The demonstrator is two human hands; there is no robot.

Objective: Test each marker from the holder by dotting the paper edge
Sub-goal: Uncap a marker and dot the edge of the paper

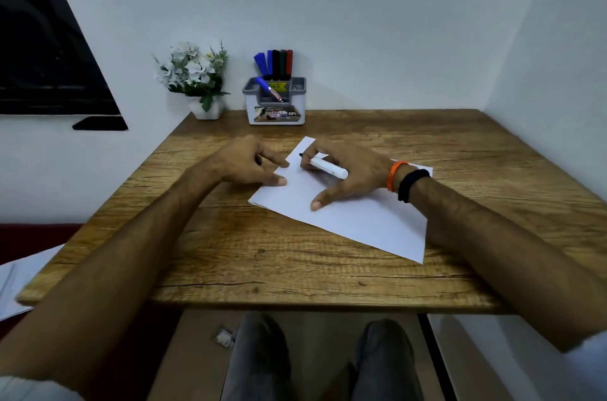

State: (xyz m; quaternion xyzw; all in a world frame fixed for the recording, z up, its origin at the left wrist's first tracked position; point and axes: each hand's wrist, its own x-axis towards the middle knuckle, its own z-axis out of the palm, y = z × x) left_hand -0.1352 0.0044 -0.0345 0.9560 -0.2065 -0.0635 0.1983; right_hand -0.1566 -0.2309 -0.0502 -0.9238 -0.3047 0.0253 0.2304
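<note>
A white sheet of paper (354,213) lies angled on the wooden table (262,262). My right hand (348,170) grips a white marker (328,167) with its black tip touching the paper near the far left edge. My left hand (249,161) rests at the paper's left edge, fingers curled around something small and dark, probably the cap, and pressing the sheet down. A grey-and-white holder (276,108) stands at the back of the table with several capped markers (274,64) upright in it, blue, black, green and red, and one blue marker (271,89) lying slanted.
A white pot of artificial flowers (193,79) stands left of the holder against the wall. Some paper (13,279) lies off the table's left edge. My knees (315,358) show below the near table edge.
</note>
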